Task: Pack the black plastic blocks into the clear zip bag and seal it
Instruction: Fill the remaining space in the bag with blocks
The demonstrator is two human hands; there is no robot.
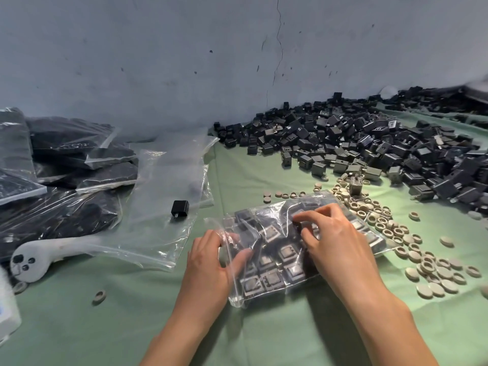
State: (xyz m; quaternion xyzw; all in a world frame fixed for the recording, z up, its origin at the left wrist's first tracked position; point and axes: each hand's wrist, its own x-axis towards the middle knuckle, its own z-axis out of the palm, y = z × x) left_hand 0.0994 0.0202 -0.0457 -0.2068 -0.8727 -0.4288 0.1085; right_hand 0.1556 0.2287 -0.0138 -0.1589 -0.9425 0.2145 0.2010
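Note:
A clear zip bag (pixel 274 286) filled with rows of black plastic blocks lies flat on the green cloth in front of me. My left hand (pixel 211 262) holds the bag's left edge, thumb and fingers curled on the plastic near the opening. My right hand (pixel 335 239) rests on top of the bag, fingertips bent down and pressing on the blocks through the film. A big heap of loose black blocks (pixel 369 143) covers the far right of the table. One single black block (pixel 179 208) lies on an empty clear bag (pixel 169 186) to the left.
Filled, sealed bags of blocks (pixel 66 165) are stacked at the far left. Small beige rings and discs (pixel 412 244) are scattered right of the bag. A grey-white handle-shaped tool (pixel 39 257) lies at the left. A grey wall stands behind the table.

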